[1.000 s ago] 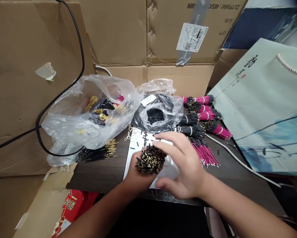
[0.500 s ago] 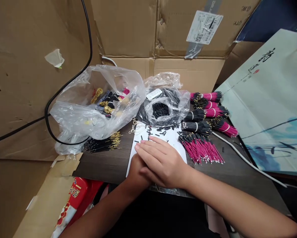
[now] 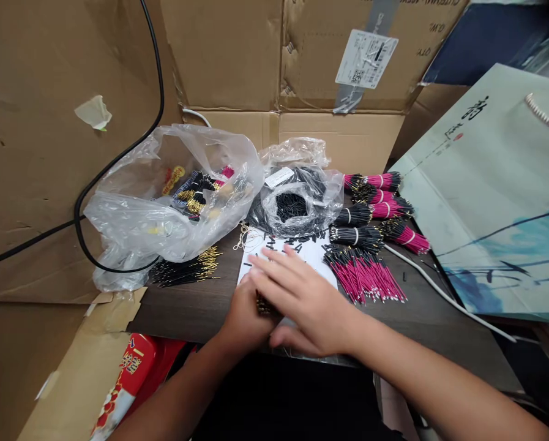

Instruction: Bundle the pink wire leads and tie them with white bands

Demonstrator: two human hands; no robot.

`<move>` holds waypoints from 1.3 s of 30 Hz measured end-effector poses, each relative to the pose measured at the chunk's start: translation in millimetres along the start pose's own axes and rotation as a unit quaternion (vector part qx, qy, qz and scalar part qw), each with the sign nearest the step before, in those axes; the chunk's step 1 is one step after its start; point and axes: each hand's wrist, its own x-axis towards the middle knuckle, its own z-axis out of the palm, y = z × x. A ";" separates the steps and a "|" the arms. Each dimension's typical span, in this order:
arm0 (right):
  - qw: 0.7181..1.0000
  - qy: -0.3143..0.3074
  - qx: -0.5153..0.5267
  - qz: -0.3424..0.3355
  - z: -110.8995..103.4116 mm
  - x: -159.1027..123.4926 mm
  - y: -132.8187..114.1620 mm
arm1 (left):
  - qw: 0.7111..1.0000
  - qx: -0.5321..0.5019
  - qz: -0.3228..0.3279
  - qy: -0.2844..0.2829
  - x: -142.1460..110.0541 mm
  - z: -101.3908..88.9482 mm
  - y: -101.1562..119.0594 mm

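My left hand (image 3: 245, 315) is closed round a bundle of wires (image 3: 262, 304); only its gold-tipped ends show, and the rest is hidden inside the hand. Above it, my right hand (image 3: 308, 300) is spread flat, fingers stretched out, its palm side facing the bundle. Under and beyond both hands lies a white paper (image 3: 322, 269) scattered with short black tube pieces (image 3: 292, 247). To the right of the paper is a loose pile of magenta-and-black wires (image 3: 370, 275). On the left side, a loose pile of black wires with gold ends (image 3: 182, 269) rests on the table (image 3: 173, 309).
Behind the paper sits a clear bag of black tube pieces (image 3: 291, 207). Left of it is a plastic bag (image 3: 131, 214) with wire bundles inside. Several tied bundles (image 3: 357, 236) lie at right, near a white cable (image 3: 448, 297) and a paper bag (image 3: 494, 202). Cardboard (image 3: 228, 55) walls the back.
My right hand has lifted slightly off my left hand, uncovering the gold wire ends. The whole view has shifted a little.
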 end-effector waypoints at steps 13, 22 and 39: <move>0.956 -0.172 -0.153 0.184 8.7 -59.9 7.9 | 0.990 -0.119 -0.037 -0.071 -1.8 -12.4 20.7; 0.955 -0.050 0.033 0.292 -7.0 -36.6 0.9 | 0.957 -0.222 -0.059 -0.177 0.5 -6.1 22.0; 0.814 0.171 0.458 0.314 -21.8 -9.4 -19.3 | 0.909 -0.324 -0.112 -0.237 2.1 18.8 31.5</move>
